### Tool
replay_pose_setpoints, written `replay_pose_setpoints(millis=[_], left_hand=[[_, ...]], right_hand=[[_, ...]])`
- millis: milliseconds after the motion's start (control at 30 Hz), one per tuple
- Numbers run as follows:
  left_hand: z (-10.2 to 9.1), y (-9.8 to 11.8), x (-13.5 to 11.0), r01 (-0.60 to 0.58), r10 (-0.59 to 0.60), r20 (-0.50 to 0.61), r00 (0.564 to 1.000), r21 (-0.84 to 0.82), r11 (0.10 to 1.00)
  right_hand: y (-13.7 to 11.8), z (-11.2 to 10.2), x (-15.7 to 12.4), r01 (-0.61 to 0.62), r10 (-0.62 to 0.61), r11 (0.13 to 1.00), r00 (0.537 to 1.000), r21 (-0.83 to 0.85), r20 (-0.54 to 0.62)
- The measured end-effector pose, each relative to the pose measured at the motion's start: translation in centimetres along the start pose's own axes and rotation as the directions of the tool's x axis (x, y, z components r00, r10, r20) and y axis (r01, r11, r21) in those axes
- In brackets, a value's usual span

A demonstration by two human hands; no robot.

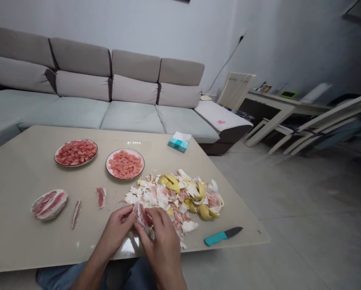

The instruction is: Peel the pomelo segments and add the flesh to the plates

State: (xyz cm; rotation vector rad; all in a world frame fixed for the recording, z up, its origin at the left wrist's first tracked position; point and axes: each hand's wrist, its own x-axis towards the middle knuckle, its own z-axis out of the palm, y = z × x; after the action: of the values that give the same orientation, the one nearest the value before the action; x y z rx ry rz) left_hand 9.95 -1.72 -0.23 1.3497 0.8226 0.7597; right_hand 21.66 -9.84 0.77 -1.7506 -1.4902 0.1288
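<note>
Between my two hands, above the near edge of the table, is a pomelo segment [142, 215] with pink flesh and white membrane. My left hand [119, 225] pinches its left end between thumb and fingers. On the other side, the thumb and fingers of my right hand [160, 237] grip it. Two loose pomelo segments, one narrow [76, 214] and one short [101, 197], lie to the left. Farther left sits a larger peeled pomelo piece [50, 204]. A heap of yellow and white peel [165, 195] spreads just beyond and right of my hands.
Two plates, one at the left [75, 164] and one nearer the middle [125, 177], hold pink pulp pieces. A turquoise-handled knife [223, 236] lies near the right front edge. A tissue pack [179, 142] is at the back right. Behind the table [26, 165] stands a grey sofa [132, 114].
</note>
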Motion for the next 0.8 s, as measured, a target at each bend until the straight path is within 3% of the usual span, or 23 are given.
replay_pose_setpoints(millis=[200,633,800], left_hand=[[0.0,-0.4,-0.2,0.016,-0.014,0.02,1.0,-0.082,0.996],[-0.1,-0.4,-0.2,0.01,-0.009,0.036,0.999,-0.026,1.0],[0.0,-0.9,-0.1,-0.009,0.009,-0.01,1.0,0.019,1.0]], right_hand=[[0.4,0.7,0.2,0.051,-0.05,0.998,0.999,0.036,-0.021],[1.0,2.3,0.0,0.071,-0.075,0.996,0.993,-0.045,-0.095],[1.2,2.2,0.3,0.046,-0.046,0.999,0.997,-0.002,-0.063]])
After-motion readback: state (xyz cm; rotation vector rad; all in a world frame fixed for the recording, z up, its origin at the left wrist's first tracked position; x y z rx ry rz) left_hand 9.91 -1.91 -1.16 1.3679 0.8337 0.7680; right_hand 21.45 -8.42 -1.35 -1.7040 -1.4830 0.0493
